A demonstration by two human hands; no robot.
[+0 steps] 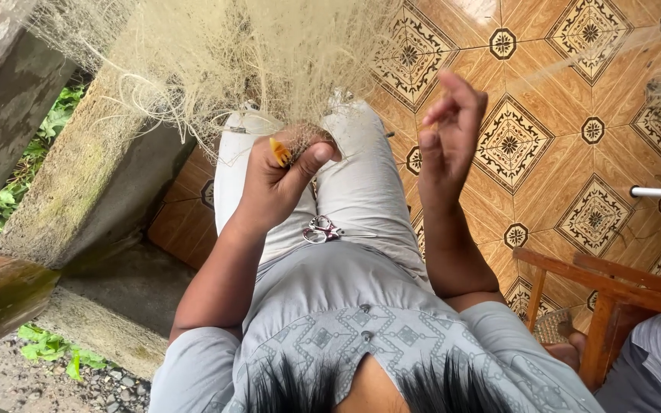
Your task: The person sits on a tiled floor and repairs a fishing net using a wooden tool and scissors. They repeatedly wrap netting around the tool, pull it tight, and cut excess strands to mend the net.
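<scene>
The person sits with the legs stretched out toward the far side, seen from above, in a pale grey patterned top and light trousers. The left hand (281, 180) is clenched around the gathered end of a fishing net (223, 53), a mass of fine pale mesh that spreads up and away to the far left, over the knees and against a rough concrete post (78, 176). A small yellow-orange netting needle (279, 152) sticks out between the thumb and fingers of that same hand, pressed against the bunched mesh. The right hand (449, 138) is raised just to the right of the left one, apart from it, with the fingers loosely bent and the fingertips drawn close together; whether a thin strand is pinched there cannot be told, and nothing larger is in it. On the lap, near the body and just below the left hand, lies a small pair of scissors (320, 229) with metal loops, touching the trouser cloth. The floor (545, 145) on the right is glossy orange tile with dark star-and-diamond patterns. At the near right stands part of a reddish wooden chair (613, 294), and beside it shows a grey sleeve of another person. A white tube (656, 193) lies on the tiles at the far right. Green plants (21, 180) grow beyond the concrete on the left.
</scene>
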